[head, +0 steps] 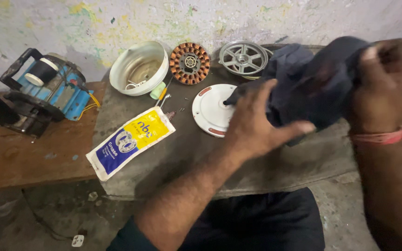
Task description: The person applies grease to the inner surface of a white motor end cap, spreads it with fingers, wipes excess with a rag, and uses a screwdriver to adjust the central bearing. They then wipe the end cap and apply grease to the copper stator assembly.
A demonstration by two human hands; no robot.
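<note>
Both hands are working a dark cloth (317, 83), held up above the right end of the bench (173, 158). Left hand (257, 123) is lying open against the near side of the cloth, fingers spread, thumb pointing toward the right. Right hand (387, 83) is closing around the cloth's far right edge, fingers curled in, gripping it; a red band (378, 137) is sitting on that wrist. Cloth is bunching between the two hands, blurred, so its folds are hard to read. Just behind the left hand a white round cover plate (210, 109) is lying flat on the bench, partly hidden by the hand and the cloth. Behind it a copper-wound stator (190, 63) and a grey spoked metal disc (244, 57) are leaning up near the wall. A white bowl-shaped housing (140, 69) is sitting to the left of the stator, tilted, open side showing. A yellow-and-blue grease pouch (129, 142) is lying flat near the bench's left front, well apart from the hands, with a screwdriver (161, 95) between it and the housing. A blue winding machine (52, 88) is standing on the wooden plank (24, 158) at far left.
</note>
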